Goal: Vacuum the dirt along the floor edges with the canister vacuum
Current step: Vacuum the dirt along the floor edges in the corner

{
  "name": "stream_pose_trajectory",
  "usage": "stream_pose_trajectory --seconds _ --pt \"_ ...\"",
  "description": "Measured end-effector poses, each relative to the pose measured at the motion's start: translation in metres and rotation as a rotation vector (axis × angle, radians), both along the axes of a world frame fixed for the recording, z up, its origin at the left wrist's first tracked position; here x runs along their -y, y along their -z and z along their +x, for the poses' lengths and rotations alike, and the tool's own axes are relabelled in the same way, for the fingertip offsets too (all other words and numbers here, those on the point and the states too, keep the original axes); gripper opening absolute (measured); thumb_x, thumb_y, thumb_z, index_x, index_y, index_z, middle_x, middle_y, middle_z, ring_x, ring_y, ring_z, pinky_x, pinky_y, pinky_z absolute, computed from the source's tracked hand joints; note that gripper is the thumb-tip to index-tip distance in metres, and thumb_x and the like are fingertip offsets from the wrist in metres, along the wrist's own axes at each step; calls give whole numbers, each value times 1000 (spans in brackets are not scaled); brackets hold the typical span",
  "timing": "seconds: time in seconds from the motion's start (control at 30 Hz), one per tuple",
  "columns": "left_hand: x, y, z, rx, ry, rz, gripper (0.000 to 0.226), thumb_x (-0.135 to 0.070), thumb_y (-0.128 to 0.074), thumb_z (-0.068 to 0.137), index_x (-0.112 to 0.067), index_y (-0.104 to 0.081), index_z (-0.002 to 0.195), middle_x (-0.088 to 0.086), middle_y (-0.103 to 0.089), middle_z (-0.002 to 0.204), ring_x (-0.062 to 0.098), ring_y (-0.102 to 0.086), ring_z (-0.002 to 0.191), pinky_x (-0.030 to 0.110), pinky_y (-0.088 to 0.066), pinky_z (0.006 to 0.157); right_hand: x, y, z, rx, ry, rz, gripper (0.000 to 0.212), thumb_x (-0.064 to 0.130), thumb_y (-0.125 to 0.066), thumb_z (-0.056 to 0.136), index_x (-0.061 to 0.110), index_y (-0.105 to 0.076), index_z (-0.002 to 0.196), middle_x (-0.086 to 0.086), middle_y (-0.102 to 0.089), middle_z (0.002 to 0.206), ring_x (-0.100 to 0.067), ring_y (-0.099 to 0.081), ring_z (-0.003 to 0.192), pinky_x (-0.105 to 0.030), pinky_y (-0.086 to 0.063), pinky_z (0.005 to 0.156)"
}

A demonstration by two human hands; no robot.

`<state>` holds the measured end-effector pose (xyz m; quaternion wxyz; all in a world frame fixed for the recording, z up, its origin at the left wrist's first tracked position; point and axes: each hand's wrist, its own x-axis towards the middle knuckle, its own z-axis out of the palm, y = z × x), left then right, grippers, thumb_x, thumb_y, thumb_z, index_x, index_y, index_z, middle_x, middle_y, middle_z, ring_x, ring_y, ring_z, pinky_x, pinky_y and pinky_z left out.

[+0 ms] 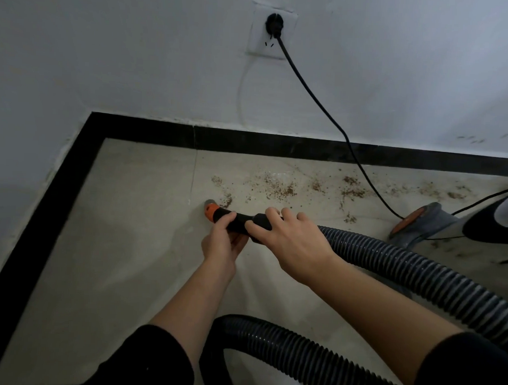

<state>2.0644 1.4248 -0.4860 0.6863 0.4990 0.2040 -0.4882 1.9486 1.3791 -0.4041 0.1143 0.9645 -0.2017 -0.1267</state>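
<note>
Dirt point(279, 187) lies strewn on the floor just out from the black baseboard point(278, 148), the hose nozzle point(210, 209) slightly farther out, gripped by left hand point(223, 243) and right hand point(285, 237), and sweeping along could snag the power cord point(323, 108) crossing that baseboard.

Dim, flat cool light, soft focus, wide-angle edge bending
</note>
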Motion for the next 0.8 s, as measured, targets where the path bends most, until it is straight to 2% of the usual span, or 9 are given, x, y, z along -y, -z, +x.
stream_pose_trajectory --seconds 0.2,0.47,0.6,0.7,0.8 --pt "5 -3 -17 -17 25 -6 29 -13 -66 88 2 -62 113 20 -70 106 26 -70 89 30 -58 72 4 -1 -18 -30 22 -23 71 14 -63 84 26 -25 143 -15 -46 122 -30 -53 95 -35 -39 69" --pt "16 -2 -28 -32 55 -8 20 -15 -69 86 -3 -62 100 20 -70 106 26 -71 89 32 -59 76 10 -2 -28 -22 27 -67 69 14 -59 88 26 -20 145 -16 -41 126 -31 -51 101 -36 -41 74" --pt "23 -2 -31 -35 85 -18 19 -15 -70 86 -4 -63 100 20 -70 106 25 -71 87 31 -59 74 15 -3 -33 -39 47 -97 70 15 -64 84 26 -28 143 -14 -47 121 -29 -54 95 -34 -31 66" --pt "30 -5 -36 -43 108 -21 15 -16 -69 87 -5 -63 94 19 -70 104 25 -70 85 31 -59 73 20 -3 -37 -59 54 -105 69 16 -63 85 27 -28 143 -13 -47 121 -29 -54 95 -34 -35 67" --pt "36 -6 -41 -54 134 -38 19 -16 -68 88 -3 -64 100 19 -70 104 24 -71 85 30 -59 73 25 -6 -42 -66 71 -109 70 17 -66 82 27 -32 142 -13 -49 117 -28 -54 92 -34 -38 66"
